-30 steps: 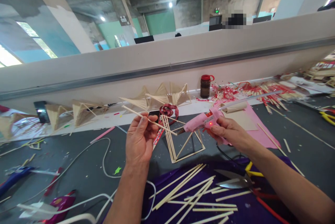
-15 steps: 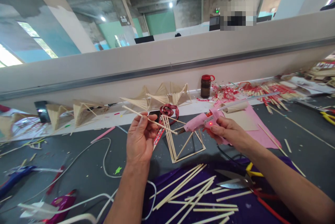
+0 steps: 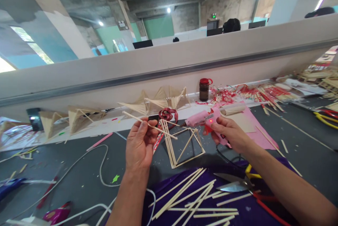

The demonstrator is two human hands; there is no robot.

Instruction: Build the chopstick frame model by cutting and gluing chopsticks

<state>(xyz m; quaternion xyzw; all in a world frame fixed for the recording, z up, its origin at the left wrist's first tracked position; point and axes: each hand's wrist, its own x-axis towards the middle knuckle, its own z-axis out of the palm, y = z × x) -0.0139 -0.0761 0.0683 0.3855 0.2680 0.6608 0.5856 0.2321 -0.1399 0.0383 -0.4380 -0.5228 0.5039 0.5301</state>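
Observation:
Pinched in my left hand is a thin wooden stick, slanting down to the right over the table. My right hand grips a pink hot glue gun whose red light is lit; its nozzle points left, a short way apart from the stick's end. Below and between my hands stands a small frame of glued sticks, with several sticks side by side along its left part. Loose wooden sticks lie on a purple cloth nearest me.
Scissors lie on the cloth near my right forearm. Finished stick models line the low wall, beside a brown bottle with a red lid. A white cable winds across the left side. Pink paper lies at right.
The glue gun has drawn up and away from the stick's end, its nozzle now apart from it. My left hand still holds the stick in much the same pose. The view has shifted slightly.

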